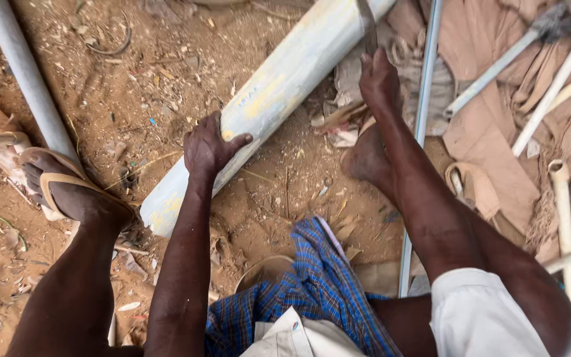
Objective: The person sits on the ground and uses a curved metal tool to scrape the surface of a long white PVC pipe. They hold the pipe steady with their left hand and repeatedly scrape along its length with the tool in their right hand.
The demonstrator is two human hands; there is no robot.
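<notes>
A wide grey plastic pipe (pixel 279 86) lies slanted across the dirt ground. My left hand (pixel 207 147) presses on its lower part, thumb over the top and fingers on the near side. My right hand (pixel 379 80) is closed around the lower end of a thin dark blade (pixel 367 23) that stands across the pipe's upper part. My left foot in a sandal (pixel 67 192) rests next to the pipe's near end. My bare right foot (pixel 365 158) is planted on the ground beside the pipe.
A thinner grey pipe (pixel 24 73) runs along the left. A slim metal tube (pixel 423 112) crosses under my right arm. Several white pipes (pixel 550 92) lie on crumpled brown sacking (pixel 490 112) at the right. Scraps and shavings litter the ground.
</notes>
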